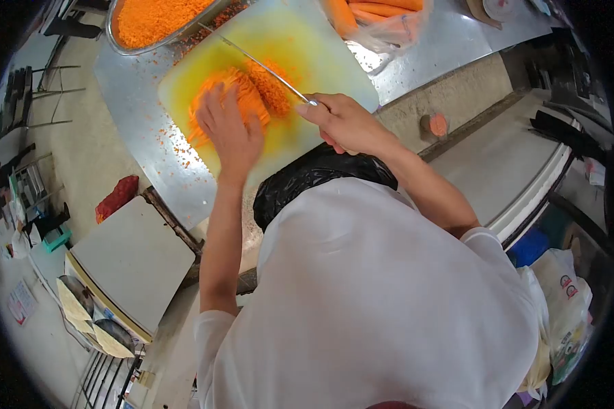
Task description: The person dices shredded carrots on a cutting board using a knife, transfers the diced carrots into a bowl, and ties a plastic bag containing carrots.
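Note:
My left hand (230, 129) lies over a pile of carrot strips (252, 102), with its fingers curved down onto them. Finely chopped carrot (271, 87) sits along the right side of that pile. In my right hand (344, 123) is the handle of a knife (262, 68). Its blade shows nearly edge-on as a thin line, pointing up and left over the chopped carrot. Whether the edge touches the board cannot be seen. Under all this is a pale cutting board (331, 51) with yellow and orange stains.
A metal tray (110, 27) heaped with chopped carrot (157, 20) stands beyond the board. Whole carrots (372, 10) in a clear plastic bag (416, 24) lie at the far right. Carrot crumbs dot the steel table (126, 88). A black plastic bag (286, 180) hangs by my waist.

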`<action>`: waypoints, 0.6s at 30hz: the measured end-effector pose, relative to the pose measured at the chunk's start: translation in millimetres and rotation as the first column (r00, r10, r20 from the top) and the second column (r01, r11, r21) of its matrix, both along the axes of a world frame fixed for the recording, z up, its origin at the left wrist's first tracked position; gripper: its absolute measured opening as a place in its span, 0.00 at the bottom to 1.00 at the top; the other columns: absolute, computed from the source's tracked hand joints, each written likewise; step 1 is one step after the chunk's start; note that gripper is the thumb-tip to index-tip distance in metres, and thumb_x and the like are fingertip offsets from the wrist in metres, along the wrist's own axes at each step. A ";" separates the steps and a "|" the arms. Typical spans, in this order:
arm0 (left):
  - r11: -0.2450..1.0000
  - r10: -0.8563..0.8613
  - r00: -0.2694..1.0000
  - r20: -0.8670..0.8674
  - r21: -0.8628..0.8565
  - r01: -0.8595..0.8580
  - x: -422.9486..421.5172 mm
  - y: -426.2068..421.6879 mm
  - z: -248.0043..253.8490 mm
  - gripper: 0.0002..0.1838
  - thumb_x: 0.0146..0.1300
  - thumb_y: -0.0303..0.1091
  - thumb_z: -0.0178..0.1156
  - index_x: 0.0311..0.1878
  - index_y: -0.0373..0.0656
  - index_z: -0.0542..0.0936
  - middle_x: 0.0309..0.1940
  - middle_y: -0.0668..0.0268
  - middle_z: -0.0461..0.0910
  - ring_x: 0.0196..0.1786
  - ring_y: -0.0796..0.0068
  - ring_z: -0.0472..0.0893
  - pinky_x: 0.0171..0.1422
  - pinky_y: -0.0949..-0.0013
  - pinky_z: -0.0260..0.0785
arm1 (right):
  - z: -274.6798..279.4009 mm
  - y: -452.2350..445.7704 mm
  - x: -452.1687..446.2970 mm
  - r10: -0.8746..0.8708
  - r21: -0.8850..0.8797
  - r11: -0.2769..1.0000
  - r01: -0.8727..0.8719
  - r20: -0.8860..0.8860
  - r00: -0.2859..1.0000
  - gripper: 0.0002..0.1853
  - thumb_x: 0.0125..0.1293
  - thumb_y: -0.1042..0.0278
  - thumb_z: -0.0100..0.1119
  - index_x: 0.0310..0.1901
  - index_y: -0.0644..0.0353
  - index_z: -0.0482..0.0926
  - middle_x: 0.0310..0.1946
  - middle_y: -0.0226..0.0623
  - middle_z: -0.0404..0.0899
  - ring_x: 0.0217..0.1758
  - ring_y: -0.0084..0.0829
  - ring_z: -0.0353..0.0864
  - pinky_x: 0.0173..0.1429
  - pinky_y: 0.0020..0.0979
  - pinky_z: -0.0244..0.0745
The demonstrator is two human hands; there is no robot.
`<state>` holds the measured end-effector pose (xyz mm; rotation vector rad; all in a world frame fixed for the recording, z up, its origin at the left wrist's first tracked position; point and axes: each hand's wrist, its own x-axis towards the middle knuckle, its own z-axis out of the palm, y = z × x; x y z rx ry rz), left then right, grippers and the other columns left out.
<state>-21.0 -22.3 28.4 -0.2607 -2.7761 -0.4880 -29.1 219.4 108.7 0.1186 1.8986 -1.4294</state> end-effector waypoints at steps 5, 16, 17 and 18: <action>1.000 -0.017 0.999 0.046 0.008 0.017 -75.0 -39.7 -29.4 0.19 0.74 0.37 0.56 0.63 0.41 0.83 0.57 0.50 0.79 0.62 0.46 0.75 0.70 0.48 0.66 | -24.7 -1.1 -12.7 0.058 -0.005 0.998 -0.058 0.006 0.998 0.25 0.80 0.43 0.53 0.44 0.63 0.79 0.15 0.32 0.70 0.14 0.27 0.74 0.17 0.33 0.68; 0.998 -0.045 0.991 0.124 0.038 0.041 -59.3 -34.3 -19.9 0.16 0.77 0.36 0.54 0.58 0.42 0.86 0.53 0.54 0.81 0.55 0.50 0.77 0.61 0.50 0.70 | -23.4 -8.3 -10.1 0.108 -0.001 0.994 -0.108 0.030 0.994 0.30 0.79 0.43 0.52 0.60 0.69 0.80 0.13 0.32 0.69 0.13 0.27 0.74 0.18 0.33 0.69; 0.999 -0.033 0.992 0.119 0.046 0.028 -58.5 -32.2 -19.4 0.15 0.76 0.36 0.55 0.57 0.42 0.86 0.52 0.54 0.80 0.55 0.50 0.77 0.61 0.49 0.70 | -22.2 -4.1 -11.8 0.128 0.019 0.991 -0.129 0.050 0.990 0.30 0.80 0.44 0.52 0.64 0.68 0.78 0.14 0.31 0.69 0.13 0.26 0.73 0.19 0.32 0.69; 0.999 -0.017 0.994 0.112 0.052 0.011 -58.4 -31.8 -19.1 0.14 0.76 0.35 0.55 0.56 0.42 0.86 0.52 0.54 0.80 0.55 0.49 0.77 0.60 0.49 0.70 | -5.4 -3.2 -18.7 0.151 0.036 0.987 -0.154 0.069 0.986 0.31 0.80 0.45 0.52 0.67 0.68 0.76 0.15 0.31 0.70 0.13 0.25 0.72 0.19 0.32 0.68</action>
